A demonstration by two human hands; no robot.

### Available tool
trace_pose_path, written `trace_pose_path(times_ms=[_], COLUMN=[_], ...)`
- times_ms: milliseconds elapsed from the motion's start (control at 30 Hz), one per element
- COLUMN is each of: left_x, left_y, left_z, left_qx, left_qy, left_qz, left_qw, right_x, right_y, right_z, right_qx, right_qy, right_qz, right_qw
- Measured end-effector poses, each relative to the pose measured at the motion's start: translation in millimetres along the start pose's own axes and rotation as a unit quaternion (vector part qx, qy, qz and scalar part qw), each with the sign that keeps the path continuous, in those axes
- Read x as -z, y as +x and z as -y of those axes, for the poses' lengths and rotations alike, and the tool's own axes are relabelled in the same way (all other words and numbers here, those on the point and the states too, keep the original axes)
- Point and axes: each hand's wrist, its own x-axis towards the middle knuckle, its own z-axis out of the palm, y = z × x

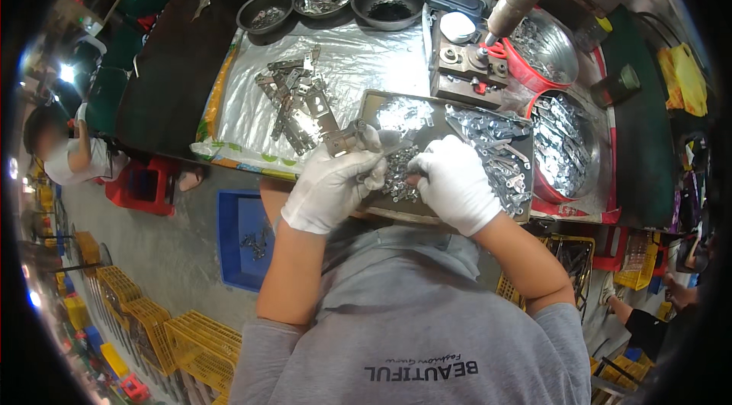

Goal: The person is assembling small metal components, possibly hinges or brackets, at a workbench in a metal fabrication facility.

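My left hand (329, 182), in a white glove with bare-looking fingertips, is closed round a metal bracket (345, 138), held above the left edge of a shallow tray (370, 107). Over that tray my right hand (457, 184), gloved the same way, has its thumb and fingers pressed together; whatever they pinch is hidden. Below and between the hands lies a heap of small metal parts (402, 176). Larger flat metal pieces (492, 126) fill the tray's right side, and shiny small pieces (404, 113) its far left. Beyond my left hand, similar brackets (293, 96) lie piled on silvery sheeting.
A press (518, 4) with a steel die block (457, 69) stands at the far right. Red-rimmed bowls of metal parts (564, 146) sit beside it. Dark bowls (389, 4) line the back. A blue bin (236, 241) and yellow crates (202, 340) are on the floor. Another person (72, 149) sits left.
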Motion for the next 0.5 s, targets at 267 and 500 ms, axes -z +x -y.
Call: trace_pose_path(times_ms=[267, 500], left_x=[-5.1, -10.2], left_y=[-4.5, -6.5], left_z=[-1.5, 3.4], left_qx=[0.017, 0.053], left_qy=[0.025, 0.019], left_qz=[-0.02, 0.022], left_qw=[0.999, 0.998], right_x=[2.2, 34.6], right_y=[0.5, 3.9], right_z=[-12.4, -17.5], right_qx=[-0.002, -0.138], right_qy=[0.177, 0.449], right_qz=[-0.083, 0.059], right_qw=[0.981, 0.881])
